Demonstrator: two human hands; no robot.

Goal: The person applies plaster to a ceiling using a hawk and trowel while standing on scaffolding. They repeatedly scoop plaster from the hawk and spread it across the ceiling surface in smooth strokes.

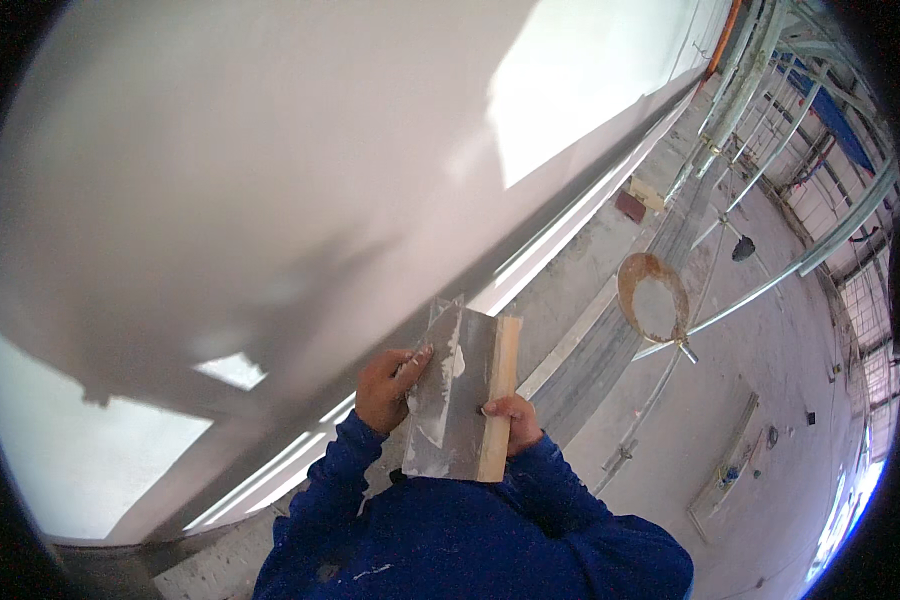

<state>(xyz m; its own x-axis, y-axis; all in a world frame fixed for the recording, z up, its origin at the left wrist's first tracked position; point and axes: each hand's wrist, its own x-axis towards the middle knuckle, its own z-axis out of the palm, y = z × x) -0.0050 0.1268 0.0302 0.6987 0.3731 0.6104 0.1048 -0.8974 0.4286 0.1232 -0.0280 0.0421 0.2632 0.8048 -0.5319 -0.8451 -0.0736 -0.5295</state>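
Observation:
My right hand [515, 422] is closed round the pale wooden edge of a wide plastering blade [477, 395], held in front of my chest. Its grey metal face is turned up and carries smears of white plaster. On the other side, my left hand [382, 390] grips a second thin scraper blade [433, 400], thumb on top. This scraper lies over or against the wide blade and has plaster along its edge. Where the two touch underneath cannot be seen, and the left fingers are partly hidden.
A smooth pale wall [270, 150] rises at my left, with shadows and sunlit patches. Scaffold planks [590, 370] run beside me, with a round rusty-rimmed pan [655, 297] above them. Scaffold poles [750, 305] cross at the right. Small blocks [630, 206] lie farther along.

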